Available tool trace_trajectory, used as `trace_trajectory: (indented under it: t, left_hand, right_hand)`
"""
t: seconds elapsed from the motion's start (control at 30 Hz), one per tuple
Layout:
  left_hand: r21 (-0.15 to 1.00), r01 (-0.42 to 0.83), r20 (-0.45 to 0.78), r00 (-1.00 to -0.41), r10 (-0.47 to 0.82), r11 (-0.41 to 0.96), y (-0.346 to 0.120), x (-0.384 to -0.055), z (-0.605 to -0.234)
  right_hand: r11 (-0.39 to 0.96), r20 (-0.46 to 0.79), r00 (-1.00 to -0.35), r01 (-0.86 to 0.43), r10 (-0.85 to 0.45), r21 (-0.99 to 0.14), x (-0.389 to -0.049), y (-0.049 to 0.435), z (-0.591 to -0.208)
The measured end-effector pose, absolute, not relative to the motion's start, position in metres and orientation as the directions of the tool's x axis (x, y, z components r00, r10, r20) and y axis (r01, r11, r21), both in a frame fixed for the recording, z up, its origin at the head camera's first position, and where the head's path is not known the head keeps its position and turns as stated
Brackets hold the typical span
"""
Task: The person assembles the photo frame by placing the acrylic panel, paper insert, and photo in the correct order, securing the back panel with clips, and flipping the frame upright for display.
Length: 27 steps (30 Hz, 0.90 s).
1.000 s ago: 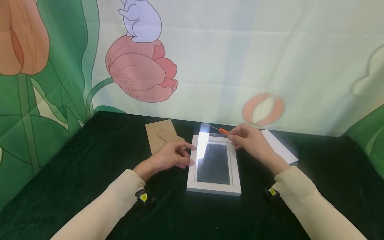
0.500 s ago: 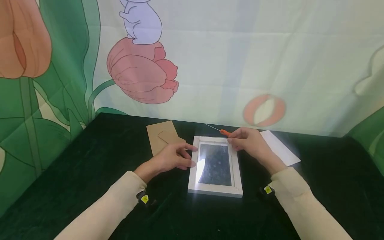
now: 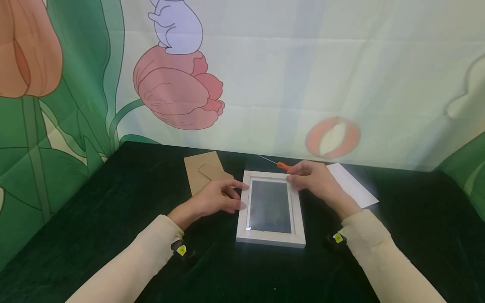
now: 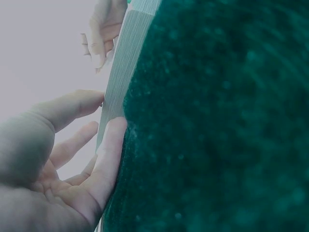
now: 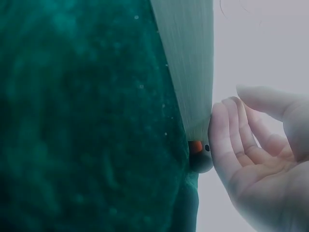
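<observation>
A white picture frame (image 3: 270, 239) lies on the dark green cloth in the head view, a clear sheet (image 3: 270, 206) lying within its opening. My left hand (image 3: 217, 197) rests at the frame's left side. In the left wrist view, the thumb and another finger of that left hand (image 4: 63, 179) touch the frame's side edge (image 4: 124, 63). My right hand (image 3: 312, 179) is at the top right corner, thumb over the rim. From the right wrist view, the fingers of the right hand (image 5: 256, 159) lie loosely bent against the frame's side (image 5: 190, 67).
Behind the left hand lies a brown backing board (image 3: 198, 162) with a stand flap (image 3: 212, 171). An orange-handled screwdriver (image 3: 282, 166) lies beyond the frame, partly behind the right hand. To the right is a white sheet (image 3: 354, 185). A printed curtain (image 3: 265, 84) hangs behind the table.
The clear sheet, which stuck out past the frame's top edge, has come down into the frame, and its bright glare has shrunk. My right hand has moved slightly; the left stays at the frame.
</observation>
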State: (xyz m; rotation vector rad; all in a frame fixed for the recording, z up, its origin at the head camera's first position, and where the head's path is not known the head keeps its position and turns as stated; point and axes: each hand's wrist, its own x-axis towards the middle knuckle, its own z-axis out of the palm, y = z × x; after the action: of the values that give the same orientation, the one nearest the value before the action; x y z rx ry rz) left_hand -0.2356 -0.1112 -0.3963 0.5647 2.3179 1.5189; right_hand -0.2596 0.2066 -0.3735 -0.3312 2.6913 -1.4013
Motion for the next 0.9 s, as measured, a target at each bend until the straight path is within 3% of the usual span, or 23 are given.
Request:
trace_trajectory:
  t: [0.9]
  left_hand:
    - [0.918,0.167,-0.037,-0.866,0.498,0.359,-0.1117,-0.2355,-0.3947]
  right_hand:
    - [0.614,0.004,-0.984,-0.115,-0.179,-0.781,-0.2621,0.2045,-0.382]
